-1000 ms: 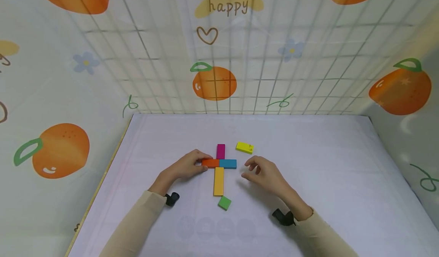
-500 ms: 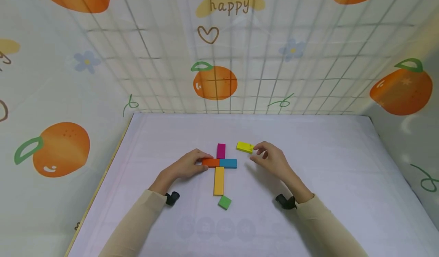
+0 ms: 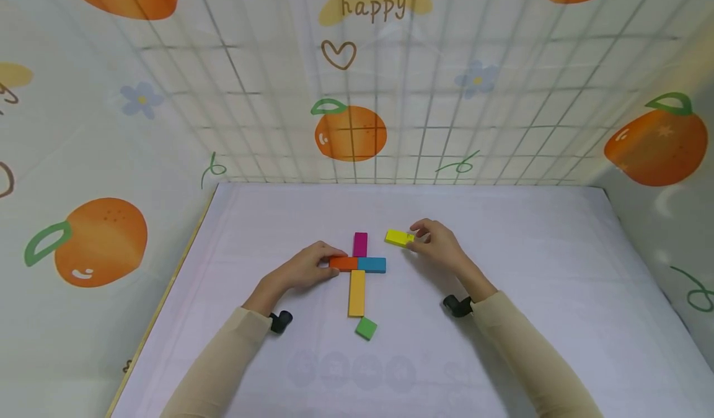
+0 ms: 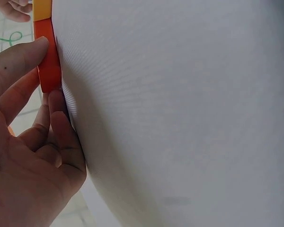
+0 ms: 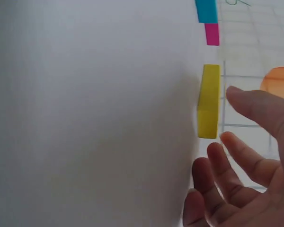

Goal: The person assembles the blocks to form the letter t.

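Observation:
My left hand (image 3: 305,268) holds the left end of an orange block (image 3: 344,264) between thumb and fingers; the left wrist view shows the thumb on its side. A blue block (image 3: 372,265) lies end to end with the orange one. Above this bar a magenta block (image 3: 361,244) stands off at a right angle, and a long amber block (image 3: 357,294) runs down from it. My right hand (image 3: 440,244) is at the right end of a bright yellow block (image 3: 397,238). In the right wrist view its thumb and fingers are spread apart beside that yellow block (image 5: 209,101), without gripping it.
A green square block (image 3: 366,329) lies turned at an angle by the lower end of the amber one. The white tabletop (image 3: 530,250) meets a patterned backdrop (image 3: 256,114) at its far edge.
My right hand has moved away from beside the blue block, up and slightly right to the yellow block's end. The left hand stays on the orange block; the blocks have not moved.

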The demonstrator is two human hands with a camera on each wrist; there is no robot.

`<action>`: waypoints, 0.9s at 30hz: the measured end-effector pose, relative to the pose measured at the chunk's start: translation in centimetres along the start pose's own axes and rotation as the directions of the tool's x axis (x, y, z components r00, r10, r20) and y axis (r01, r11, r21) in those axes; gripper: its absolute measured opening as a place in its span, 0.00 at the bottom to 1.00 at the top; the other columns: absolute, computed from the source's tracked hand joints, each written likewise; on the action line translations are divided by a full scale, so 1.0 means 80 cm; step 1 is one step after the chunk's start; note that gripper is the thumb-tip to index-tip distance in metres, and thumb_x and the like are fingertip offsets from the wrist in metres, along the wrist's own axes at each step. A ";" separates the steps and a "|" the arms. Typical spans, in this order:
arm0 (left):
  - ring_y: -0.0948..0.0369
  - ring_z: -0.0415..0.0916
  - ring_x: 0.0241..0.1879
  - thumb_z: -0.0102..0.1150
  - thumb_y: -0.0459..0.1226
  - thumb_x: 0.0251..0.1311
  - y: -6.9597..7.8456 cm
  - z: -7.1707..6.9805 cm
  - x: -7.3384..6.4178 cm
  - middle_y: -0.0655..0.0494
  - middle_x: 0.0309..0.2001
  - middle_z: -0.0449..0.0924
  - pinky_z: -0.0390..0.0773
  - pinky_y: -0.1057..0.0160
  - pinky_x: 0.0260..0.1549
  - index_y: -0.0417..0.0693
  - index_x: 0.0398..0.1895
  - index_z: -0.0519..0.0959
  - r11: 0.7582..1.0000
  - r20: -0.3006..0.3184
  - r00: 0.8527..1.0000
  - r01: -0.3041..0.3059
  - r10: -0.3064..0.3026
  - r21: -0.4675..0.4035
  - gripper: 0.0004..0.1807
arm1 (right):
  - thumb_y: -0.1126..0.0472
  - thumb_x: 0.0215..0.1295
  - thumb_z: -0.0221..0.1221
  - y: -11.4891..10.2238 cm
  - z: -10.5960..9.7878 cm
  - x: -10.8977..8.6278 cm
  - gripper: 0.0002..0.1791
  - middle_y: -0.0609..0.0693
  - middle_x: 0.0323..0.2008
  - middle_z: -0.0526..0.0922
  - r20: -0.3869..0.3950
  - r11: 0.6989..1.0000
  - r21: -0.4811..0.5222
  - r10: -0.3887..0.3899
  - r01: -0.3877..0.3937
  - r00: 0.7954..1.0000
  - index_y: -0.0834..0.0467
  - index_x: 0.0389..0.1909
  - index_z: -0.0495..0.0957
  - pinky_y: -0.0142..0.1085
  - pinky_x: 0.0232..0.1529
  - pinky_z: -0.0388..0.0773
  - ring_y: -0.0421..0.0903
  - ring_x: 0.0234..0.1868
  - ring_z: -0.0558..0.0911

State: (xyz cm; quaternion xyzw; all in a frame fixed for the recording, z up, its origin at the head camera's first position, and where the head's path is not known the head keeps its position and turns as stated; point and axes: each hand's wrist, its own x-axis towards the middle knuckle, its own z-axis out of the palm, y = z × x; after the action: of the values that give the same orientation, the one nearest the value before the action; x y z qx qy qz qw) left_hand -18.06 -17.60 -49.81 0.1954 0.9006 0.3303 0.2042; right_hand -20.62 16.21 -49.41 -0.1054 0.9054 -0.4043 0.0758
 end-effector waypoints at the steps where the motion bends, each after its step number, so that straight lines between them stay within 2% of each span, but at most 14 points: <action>1: 0.59 0.69 0.50 0.64 0.38 0.67 0.000 0.000 0.000 0.60 0.51 0.73 0.73 0.61 0.49 0.59 0.62 0.80 1.000 0.000 1.000 0.003 -0.003 -0.002 0.21 | 0.58 0.61 0.70 0.001 0.001 0.002 0.23 0.59 0.46 0.81 0.006 1.000 -0.007 0.001 0.000 1.000 0.64 0.54 0.78 0.44 0.42 0.78 0.55 0.41 0.78; 12: 0.59 0.69 0.49 0.64 0.37 0.66 0.001 0.001 -0.001 0.60 0.51 0.73 0.74 0.60 0.48 0.58 0.62 0.80 1.000 -0.005 1.000 0.003 -0.003 -0.005 0.21 | 0.60 0.60 0.70 -0.003 0.005 0.009 0.23 0.60 0.47 0.80 0.030 0.998 -0.031 0.047 -0.046 0.998 0.64 0.53 0.78 0.46 0.45 0.77 0.55 0.45 0.77; 17: 0.60 0.69 0.49 0.64 0.37 0.66 0.000 0.001 -0.001 0.60 0.51 0.73 0.74 0.61 0.49 0.59 0.62 0.80 1.000 -0.005 1.000 -0.002 0.002 0.002 0.21 | 0.59 0.61 0.70 -0.002 0.006 0.009 0.22 0.59 0.47 0.80 0.042 0.997 -0.039 0.073 -0.071 0.996 0.62 0.54 0.78 0.44 0.44 0.77 0.54 0.44 0.77; 27: 0.59 0.69 0.50 0.65 0.38 0.66 -0.002 0.001 0.001 0.60 0.51 0.73 0.75 0.61 0.47 0.58 0.63 0.80 1.000 0.008 1.000 0.012 -0.012 -0.012 0.22 | 0.60 0.59 0.70 -0.001 0.009 0.012 0.20 0.57 0.45 0.79 0.040 0.996 -0.057 0.077 -0.075 0.996 0.62 0.51 0.80 0.42 0.41 0.74 0.53 0.42 0.74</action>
State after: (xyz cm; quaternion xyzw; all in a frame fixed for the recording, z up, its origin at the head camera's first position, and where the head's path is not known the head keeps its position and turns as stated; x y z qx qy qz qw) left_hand -18.13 -17.64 -49.95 0.1902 0.8989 0.3335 0.2111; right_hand -21.40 15.40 -49.86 -0.0816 0.9177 -0.3736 0.1072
